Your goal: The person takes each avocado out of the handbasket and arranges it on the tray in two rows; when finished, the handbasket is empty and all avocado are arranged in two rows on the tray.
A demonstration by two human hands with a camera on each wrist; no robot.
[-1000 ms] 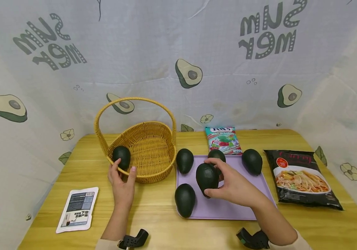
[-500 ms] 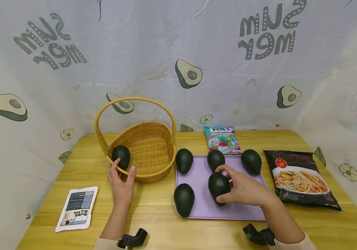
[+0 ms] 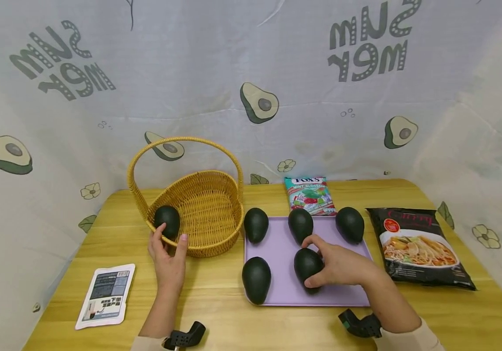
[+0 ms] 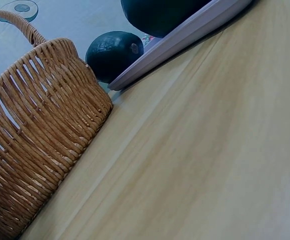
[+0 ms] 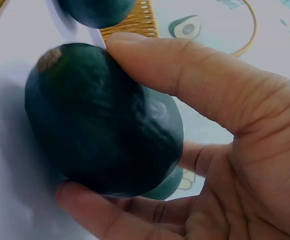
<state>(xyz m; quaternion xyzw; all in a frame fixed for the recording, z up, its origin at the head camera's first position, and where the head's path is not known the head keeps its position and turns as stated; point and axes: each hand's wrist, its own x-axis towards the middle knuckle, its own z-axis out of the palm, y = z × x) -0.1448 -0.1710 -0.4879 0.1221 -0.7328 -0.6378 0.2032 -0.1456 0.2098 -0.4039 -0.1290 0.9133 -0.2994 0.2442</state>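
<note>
My right hand (image 3: pixel 338 265) holds a dark green avocado (image 3: pixel 308 268) between thumb and fingers over the right half of a lilac tray (image 3: pixel 277 248). In the right wrist view the held avocado (image 5: pixel 100 120) is very near the tray surface; whether it touches cannot be made out. Several other avocados lie on the tray, one of them (image 3: pixel 256 280) at its front left. My left hand (image 3: pixel 169 265) grips the near rim of a yellow wicker basket (image 3: pixel 209 209) with a tall handle. Inside the basket's left side lies one avocado (image 3: pixel 168 220).
Behind the tray sits a mint candy bag (image 3: pixel 310 196). A black noodle packet (image 3: pixel 419 248) lies to the tray's right. At the table's left is a white flat pouch (image 3: pixel 106 296). A printed curtain (image 3: pixel 202 87) hangs behind the wooden table (image 3: pixel 215 312).
My right hand has carried the avocado to the right and lowered it toward the tray, staying nearly still lately. The left hand keeps its place at the basket rim.
</note>
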